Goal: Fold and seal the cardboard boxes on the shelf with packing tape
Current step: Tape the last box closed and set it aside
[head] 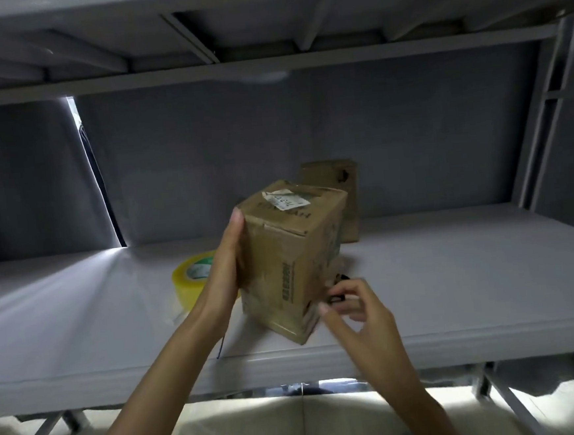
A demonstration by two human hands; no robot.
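A closed cardboard box [291,251] stands tilted on the grey metal shelf [454,272], near its front edge, leaning back toward 12 o'clock so that one lower corner rests on the surface. A torn white label [286,199] is stuck on its upper face, and printed text runs down the side facing the camera.

The left hand [227,259] lies flat against the box's left side, at 9 o'clock from it, fingers straight and pressed together, thumb tip up at the top corner. The right hand [351,306] is at the box's lower right, at about 4 o'clock, its fingers curled; thumb and forefinger pinch a small dark object [338,297] just beside the box wall. What that object is cannot be told.

A roll of yellowish packing tape [192,276] lies on the shelf at 9 o'clock from the box, partly hidden behind the left wrist. A second cardboard box [339,185] stands upright behind the first, at 1 o'clock, close to the grey back wall [204,148].
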